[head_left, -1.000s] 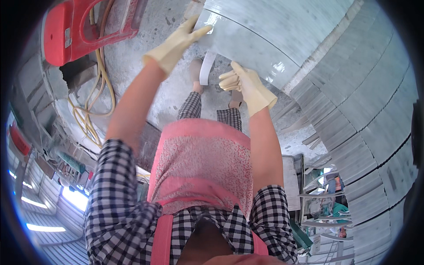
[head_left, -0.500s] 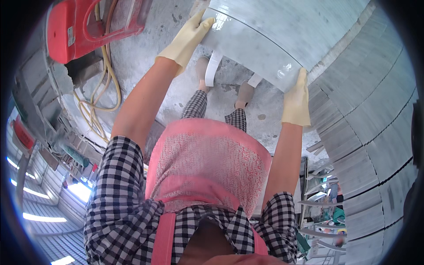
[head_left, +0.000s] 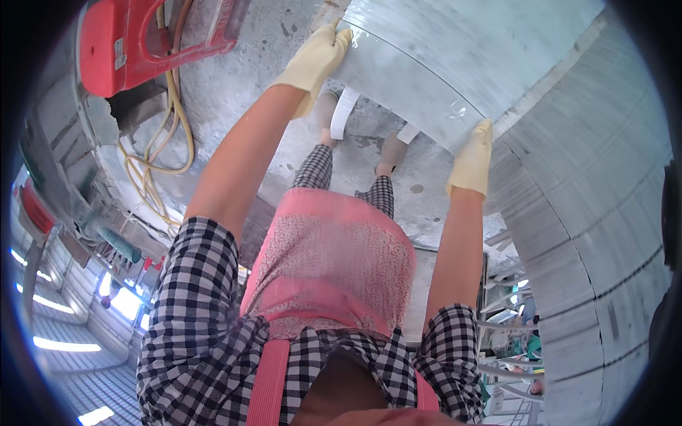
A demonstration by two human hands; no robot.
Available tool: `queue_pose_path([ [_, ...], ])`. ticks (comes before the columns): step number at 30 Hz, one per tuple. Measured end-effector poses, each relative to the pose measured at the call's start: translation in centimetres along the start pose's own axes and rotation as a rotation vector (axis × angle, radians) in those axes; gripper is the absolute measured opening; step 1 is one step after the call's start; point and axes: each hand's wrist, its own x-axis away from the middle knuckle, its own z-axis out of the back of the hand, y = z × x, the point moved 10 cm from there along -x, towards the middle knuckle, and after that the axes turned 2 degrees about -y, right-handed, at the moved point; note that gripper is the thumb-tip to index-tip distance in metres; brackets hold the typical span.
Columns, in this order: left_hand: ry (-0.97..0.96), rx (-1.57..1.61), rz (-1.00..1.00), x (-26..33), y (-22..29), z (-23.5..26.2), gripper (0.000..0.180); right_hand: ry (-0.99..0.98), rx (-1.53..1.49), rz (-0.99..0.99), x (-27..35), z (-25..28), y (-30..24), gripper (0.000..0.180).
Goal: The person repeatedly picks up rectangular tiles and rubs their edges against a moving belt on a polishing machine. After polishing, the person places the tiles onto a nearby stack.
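In cream rubber gloves, both my hands grip a glossy pale grey slab (head_left: 405, 82), one at each end of its near side. My left hand (head_left: 321, 60) closes on the left end, with its thumb on the upper face. At the right corner is my right hand (head_left: 473, 157), its fingers pressed together; whatever is under the slab is hidden. A thin dark line runs across the slab's wet-looking face from hand to hand. Two white strips (head_left: 345, 113) (head_left: 408, 133) show below the near edge, above my shoes.
A red plastic stool (head_left: 106, 57) stands at the far left, beside a coiled yellow hose (head_left: 186, 135). Rows of stacked grey slabs (head_left: 568, 192) line the right side. Stained concrete floor (head_left: 252, 78) lies around my feet.
My left hand has shifted slightly right in the view, and my right hand slightly left and lower. Both stay on the slab, which looks nearly unmoved.
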Motion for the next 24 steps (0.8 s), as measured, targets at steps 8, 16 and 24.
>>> queue_pose_path([
  [8,0.241,-0.681,-0.332,4.0,1.4,5.5,0.051,-0.123,0.047,0.367,3.0,3.1,1.0,0.047],
  [16,0.421,-0.584,0.177,26.6,-27.5,18.5,0.03,-0.196,0.535,0.091,8.3,12.0,19.6,0.047],
  [24,0.268,-1.158,0.155,30.2,-34.3,16.0,0.021,-0.288,0.674,0.433,-1.3,9.8,19.1,0.035],
])
